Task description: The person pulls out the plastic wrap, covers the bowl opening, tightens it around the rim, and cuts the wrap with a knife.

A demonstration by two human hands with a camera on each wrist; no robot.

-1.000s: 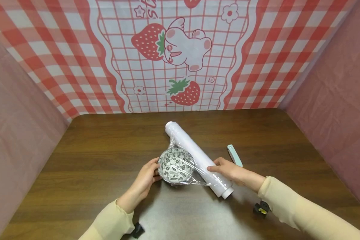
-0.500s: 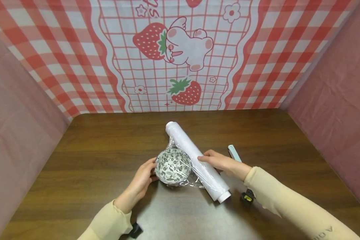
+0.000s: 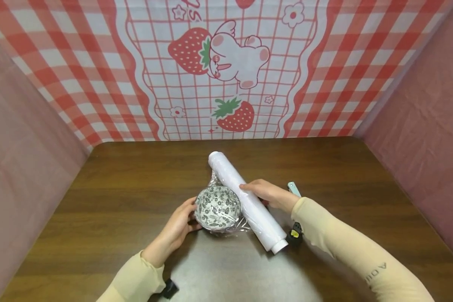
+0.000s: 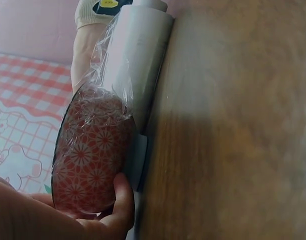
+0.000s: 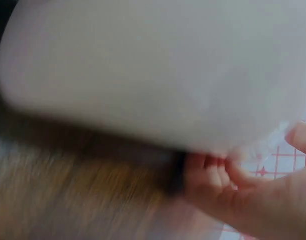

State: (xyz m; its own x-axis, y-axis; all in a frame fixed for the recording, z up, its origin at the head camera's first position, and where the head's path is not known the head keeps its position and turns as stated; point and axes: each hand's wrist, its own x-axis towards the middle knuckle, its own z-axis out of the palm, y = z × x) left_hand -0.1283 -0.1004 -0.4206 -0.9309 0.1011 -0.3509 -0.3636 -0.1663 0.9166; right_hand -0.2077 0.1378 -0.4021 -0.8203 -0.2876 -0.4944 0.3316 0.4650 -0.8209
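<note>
A bowl (image 3: 217, 207) with a dark floral print inside stands on the table. Its outside shows red with white flowers in the left wrist view. My left hand (image 3: 177, 224) holds it by the left side, thumb low near the foot. Clear cling film (image 4: 105, 60) lies over the bowl and runs to a white roll of cling film (image 3: 260, 224), which slants close along the bowl's right. My right hand (image 3: 266, 192) grips the roll near its middle, thumb on top, with other fingers mostly hidden behind it. The roll fills much of the blurred right wrist view.
A light-blue handled tool (image 3: 293, 188) lies behind the right wrist, partly hidden by the sleeve. The wooden table (image 3: 136, 167) meets a checked strawberry cloth (image 3: 234, 113) at the back. Pink cloth walls (image 3: 419, 105) stand on both sides.
My right hand has moved left and away from me along the roll. The film between bowl and roll has bunched up closer. Bowl and left hand have shifted slightly left.
</note>
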